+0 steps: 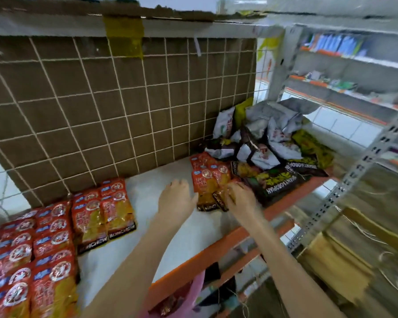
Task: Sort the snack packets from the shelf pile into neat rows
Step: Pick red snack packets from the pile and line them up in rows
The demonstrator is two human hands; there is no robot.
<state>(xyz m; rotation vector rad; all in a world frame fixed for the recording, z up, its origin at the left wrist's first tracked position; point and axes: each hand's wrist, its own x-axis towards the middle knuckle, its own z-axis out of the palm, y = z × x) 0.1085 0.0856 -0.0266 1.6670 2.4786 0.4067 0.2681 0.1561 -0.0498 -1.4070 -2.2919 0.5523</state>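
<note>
Both hands at a small stack of red snack packets (pixel 208 180) on the shelf (pixel 166 226), beside the pile (pixel 267 143) at far right.
Right hand (pixel 240 198) pinches the stack's near edge; left hand (pixel 176 196) lies flat, fingers straight, against its left side. Risk: the slick, loosely stacked packets may fan apart or slide when lifted toward the rows (pixel 55 237) at left.

White shelf (pixel 170 230) with an orange front edge — red snack packets (pixel 55 237) in rows at the left end, messy pile (pixel 262 145) in the back-right corner.
</note>
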